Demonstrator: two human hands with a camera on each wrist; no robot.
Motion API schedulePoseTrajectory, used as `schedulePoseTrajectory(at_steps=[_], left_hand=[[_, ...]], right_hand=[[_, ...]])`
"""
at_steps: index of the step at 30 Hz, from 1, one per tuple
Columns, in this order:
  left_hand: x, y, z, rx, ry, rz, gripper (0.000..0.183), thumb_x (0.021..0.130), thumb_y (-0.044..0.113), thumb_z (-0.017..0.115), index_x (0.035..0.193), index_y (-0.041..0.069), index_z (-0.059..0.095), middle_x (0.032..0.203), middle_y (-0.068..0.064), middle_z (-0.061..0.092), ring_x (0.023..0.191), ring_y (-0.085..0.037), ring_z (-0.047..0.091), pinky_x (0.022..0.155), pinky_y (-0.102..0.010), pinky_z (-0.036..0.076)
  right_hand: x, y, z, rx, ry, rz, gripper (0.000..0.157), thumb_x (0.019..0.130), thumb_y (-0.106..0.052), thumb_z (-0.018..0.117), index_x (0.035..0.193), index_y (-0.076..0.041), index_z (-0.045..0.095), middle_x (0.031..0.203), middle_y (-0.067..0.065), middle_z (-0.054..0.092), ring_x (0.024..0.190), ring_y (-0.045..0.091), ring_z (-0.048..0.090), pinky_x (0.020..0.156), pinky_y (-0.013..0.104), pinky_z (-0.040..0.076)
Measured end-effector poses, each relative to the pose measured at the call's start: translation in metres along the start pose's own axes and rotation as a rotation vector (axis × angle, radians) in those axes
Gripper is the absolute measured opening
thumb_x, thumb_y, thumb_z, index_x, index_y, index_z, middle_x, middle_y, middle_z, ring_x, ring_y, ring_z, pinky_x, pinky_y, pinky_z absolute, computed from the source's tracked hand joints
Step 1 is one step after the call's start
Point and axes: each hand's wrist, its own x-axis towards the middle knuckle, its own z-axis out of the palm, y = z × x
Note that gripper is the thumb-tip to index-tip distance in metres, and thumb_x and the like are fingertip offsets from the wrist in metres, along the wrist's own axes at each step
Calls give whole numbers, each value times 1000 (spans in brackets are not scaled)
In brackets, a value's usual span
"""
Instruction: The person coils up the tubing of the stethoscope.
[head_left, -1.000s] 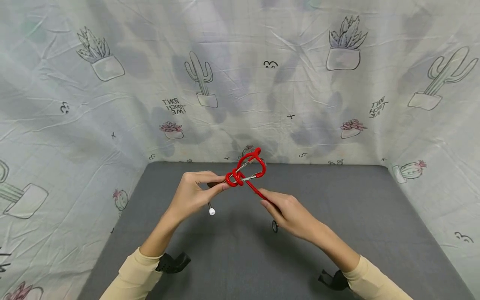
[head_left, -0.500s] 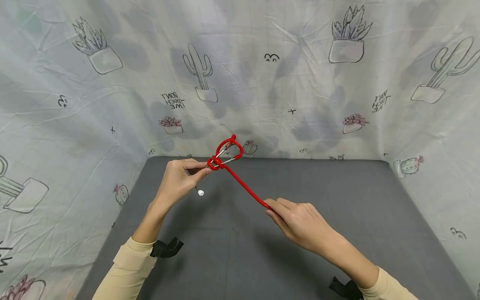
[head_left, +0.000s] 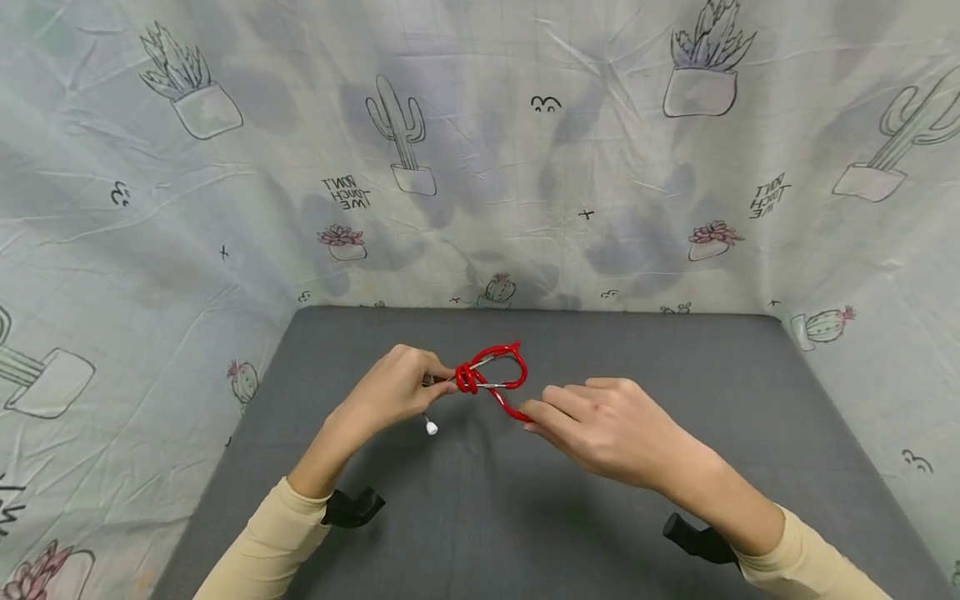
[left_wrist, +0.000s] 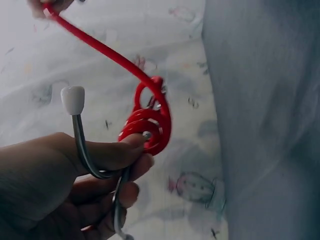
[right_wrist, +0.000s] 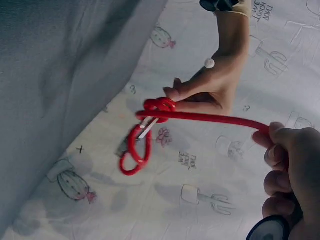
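Note:
A stethoscope's red tube (head_left: pixel 465 379) is coiled round its metal ear tubes (left_wrist: pixel 120 195), with a looped end sticking out beyond the coil. My left hand (head_left: pixel 390 387) pinches the metal ear tubes beside the coil. Below that hand in the head view, and above its thumb in the left wrist view, shows a white ear tip (left_wrist: pixel 73 100). My right hand (head_left: pixel 607 429) grips the free length of tube between thumb and fingers. In the right wrist view that length runs straight from coil to hand. The round, dark-rimmed chest piece (right_wrist: pixel 270 231) shows beneath the right hand's fingers.
Both hands are above a grey table (head_left: pixel 480 533). A whitish cloth (head_left: pixel 480 150) printed with potted cacti surrounds it at the back and sides. A black wrist mount (head_left: pixel 352 507) sits at the left sleeve, another (head_left: pixel 697 537) at the right.
My right hand first drew the tube outward to the right, then rolled over, knuckles up. The left hand shifted left, then back right, turning the coil and loop lower. The view tilted slightly.

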Motion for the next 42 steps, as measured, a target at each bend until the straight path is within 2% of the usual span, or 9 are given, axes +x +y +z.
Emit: schedulePoseTrajectory(at_steps=[6, 10, 14, 16, 20, 28, 35, 39, 42], left_hand=[[1, 16, 10, -51, -179, 124, 12, 95, 14, 85, 106, 10, 88, 94, -1, 84, 55, 2, 46, 50, -17, 36], [-1, 24, 14, -189, -283, 241, 13, 95, 13, 85, 108, 10, 88, 85, 4, 81, 60, 6, 50, 54, -16, 42], [-5, 30, 11, -326, -306, 344, 17, 95, 13, 86, 112, 11, 88, 87, 7, 82, 71, 6, 60, 61, -18, 48], [-7, 32, 9, -358, -280, 416, 18, 95, 13, 86, 113, 11, 87, 89, 6, 83, 76, 5, 65, 65, -19, 52], [-9, 32, 4, -421, -200, 514, 18, 94, 11, 86, 111, 9, 87, 93, 2, 84, 81, -1, 70, 72, -26, 59], [-8, 24, 3, -554, -64, 554, 21, 87, 2, 89, 108, 3, 87, 95, -6, 85, 83, -9, 77, 79, -30, 62], [-9, 18, 1, -589, 50, 504, 22, 86, -6, 88, 107, -1, 86, 95, -11, 85, 82, -12, 75, 73, -33, 60], [-10, 15, 0, -571, 119, 428, 21, 86, -5, 87, 107, 0, 86, 96, -12, 85, 82, -12, 76, 70, -30, 60], [-11, 14, -2, -552, 158, 358, 21, 87, -4, 87, 107, 1, 86, 97, -12, 85, 83, -11, 76, 70, -29, 60]], right_hand=[[7, 18, 9, 161, -15, 36, 33, 117, -33, 51, 103, -15, 75, 75, -10, 56, 51, 2, 29, 48, 14, 26], [0, 43, 21, 357, -2, 165, 33, 116, -36, 51, 108, -16, 77, 81, -9, 63, 55, -1, 39, 51, 11, 30], [-12, 62, 30, 563, -34, 324, 21, 112, -27, 61, 112, -17, 79, 90, -10, 70, 66, -2, 47, 59, 12, 39], [-18, 67, 33, 657, -59, 396, 13, 109, -17, 66, 113, -17, 79, 90, -10, 70, 68, -1, 48, 63, 15, 42], [-27, 72, 40, 791, -96, 488, 22, 103, 2, 70, 114, -15, 79, 83, -7, 64, 66, 3, 47, 61, 22, 45], [-41, 69, 56, 910, -173, 628, 17, 106, -4, 67, 116, -14, 78, 80, -4, 60, 65, 7, 49, 61, 24, 46], [-47, 47, 71, 983, -241, 759, 19, 108, -3, 61, 117, -6, 78, 92, 7, 77, 77, 5, 66, 71, 25, 56], [-47, 34, 76, 976, -261, 813, 18, 109, -8, 62, 108, -6, 80, 69, -1, 55, 62, 2, 43, 62, 25, 43], [-46, 26, 78, 982, -252, 815, 20, 111, -11, 61, 103, -9, 79, 65, -6, 44, 57, 1, 31, 57, 24, 37]])
